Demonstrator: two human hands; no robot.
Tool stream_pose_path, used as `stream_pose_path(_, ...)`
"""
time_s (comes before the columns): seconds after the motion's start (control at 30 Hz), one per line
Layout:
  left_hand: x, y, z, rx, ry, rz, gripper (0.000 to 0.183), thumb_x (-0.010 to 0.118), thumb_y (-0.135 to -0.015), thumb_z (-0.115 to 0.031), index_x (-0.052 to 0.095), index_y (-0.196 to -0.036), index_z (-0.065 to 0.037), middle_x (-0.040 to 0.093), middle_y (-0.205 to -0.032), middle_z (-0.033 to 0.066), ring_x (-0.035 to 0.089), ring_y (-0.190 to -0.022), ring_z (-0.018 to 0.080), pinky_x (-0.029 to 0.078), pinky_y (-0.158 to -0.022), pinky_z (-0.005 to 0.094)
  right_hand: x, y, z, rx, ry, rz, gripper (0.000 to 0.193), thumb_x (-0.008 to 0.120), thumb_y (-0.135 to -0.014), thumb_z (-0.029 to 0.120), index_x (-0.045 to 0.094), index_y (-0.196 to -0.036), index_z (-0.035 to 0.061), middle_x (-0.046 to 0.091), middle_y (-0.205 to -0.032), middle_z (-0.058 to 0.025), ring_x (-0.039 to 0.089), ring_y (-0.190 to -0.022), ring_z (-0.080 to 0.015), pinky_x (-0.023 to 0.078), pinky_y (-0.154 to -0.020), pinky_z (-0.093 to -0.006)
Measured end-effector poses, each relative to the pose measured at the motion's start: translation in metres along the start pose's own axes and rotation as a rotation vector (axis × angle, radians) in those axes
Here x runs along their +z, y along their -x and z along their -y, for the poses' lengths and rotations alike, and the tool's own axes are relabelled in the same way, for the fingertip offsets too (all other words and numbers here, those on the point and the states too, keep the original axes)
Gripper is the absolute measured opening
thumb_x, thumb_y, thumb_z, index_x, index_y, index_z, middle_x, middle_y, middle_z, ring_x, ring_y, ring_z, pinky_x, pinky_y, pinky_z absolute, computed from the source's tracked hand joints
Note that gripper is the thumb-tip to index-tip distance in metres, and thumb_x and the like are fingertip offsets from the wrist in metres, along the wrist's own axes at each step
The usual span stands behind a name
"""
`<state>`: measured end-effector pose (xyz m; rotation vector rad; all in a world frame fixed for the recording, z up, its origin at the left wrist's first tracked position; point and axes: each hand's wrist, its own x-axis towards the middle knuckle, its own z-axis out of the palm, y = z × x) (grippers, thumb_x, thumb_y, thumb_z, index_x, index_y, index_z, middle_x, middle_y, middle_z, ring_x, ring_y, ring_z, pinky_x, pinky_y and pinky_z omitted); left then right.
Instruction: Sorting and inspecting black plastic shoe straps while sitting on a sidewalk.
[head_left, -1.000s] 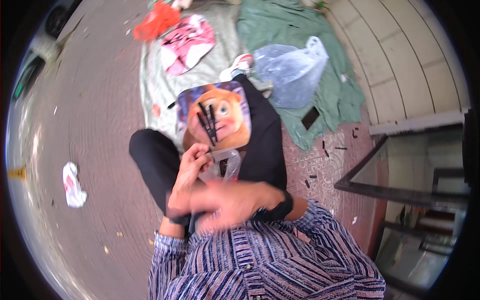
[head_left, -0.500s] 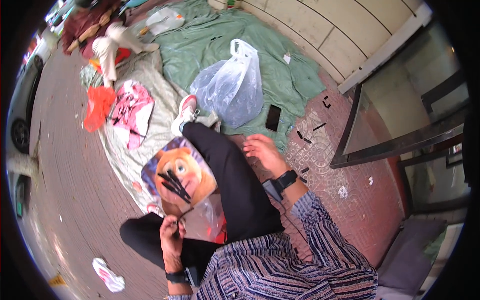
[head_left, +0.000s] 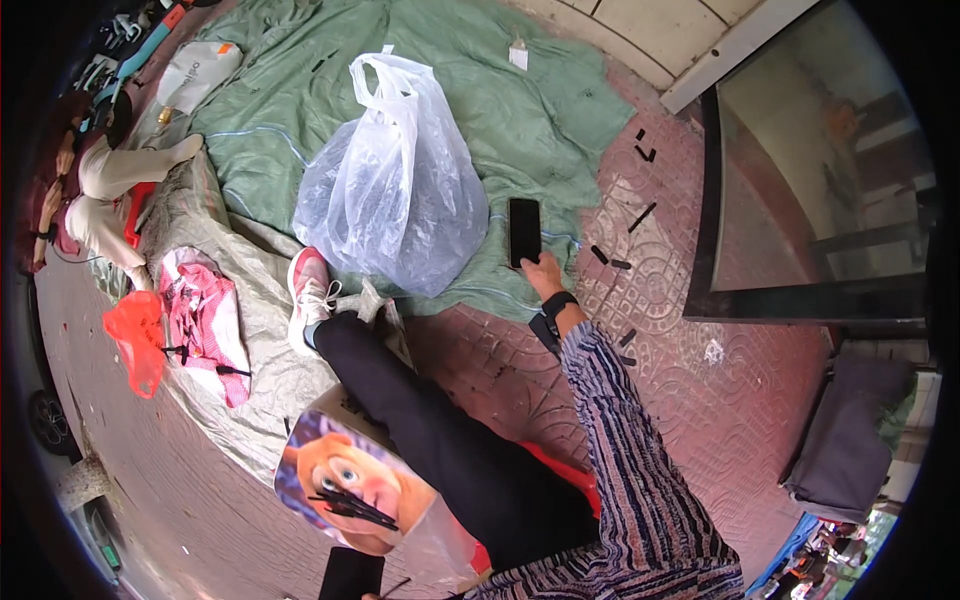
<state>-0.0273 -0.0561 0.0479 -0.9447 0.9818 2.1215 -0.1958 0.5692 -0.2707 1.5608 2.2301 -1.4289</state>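
Note:
My right hand (head_left: 543, 277) reaches out and closes on the near end of a black phone (head_left: 524, 230), which is over the green cloth with its dark screen up. Of my left hand (head_left: 370, 597) only a sliver shows at the lower edge. A thin black stick (head_left: 398, 588) pokes out beside it, apparently held; most of those fingers are cut off. Next to my left hand, a square board (head_left: 355, 455) printed with an orange cartoon animal stands by my leg. Several thin black strips (head_left: 355, 508) lie bunched on it.
Ahead, a clear plastic bag (head_left: 400, 190) sits on the green cloth (head_left: 530, 110). Short black pieces (head_left: 600, 255) are scattered on the red paving. A red bag (head_left: 138, 335) and pink-white bag (head_left: 205, 315) lie left, near a seated person (head_left: 105, 190). A framed glass panel (head_left: 800, 190) stands right.
My right hand has moved forward from above my knee to the phone and taken hold of it. My left hand has dropped almost out of view. The view has shifted.

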Motion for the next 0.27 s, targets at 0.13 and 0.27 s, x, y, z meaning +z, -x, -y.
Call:
stream_pose_path(0.13,-0.007,0.005,-0.002,-0.034,0.013,-0.069,0.035,0.061,-0.075,-0.022,0.051,-0.103,-0.002,0.055,-0.080,0.0114,0.050,-0.069,0.0189,0.041,-0.063,0.0285,0.031,-0.014,0.041,0.084,0.258,-0.215,0.080,0.066,-0.067,0.038,0.027,-0.121,-0.0057,0.037,-0.120,-0.0261,0.035,-0.114,-0.0389,0.032,-0.094,-0.0421)
stream_pose_path(0.27,-0.008,0.006,-0.002,-0.059,0.040,-0.147,0.038,0.062,-0.075,-0.024,0.050,-0.105,-0.003,0.055,-0.081,0.0120,0.050,-0.070,0.0195,0.041,-0.063,0.0285,0.053,-0.021,0.056,0.181,0.427,-0.186,0.089,0.066,-0.067,0.040,0.018,-0.129,-0.0031,0.032,-0.124,-0.0226,0.035,-0.114,-0.0361,0.031,-0.096,-0.0421)
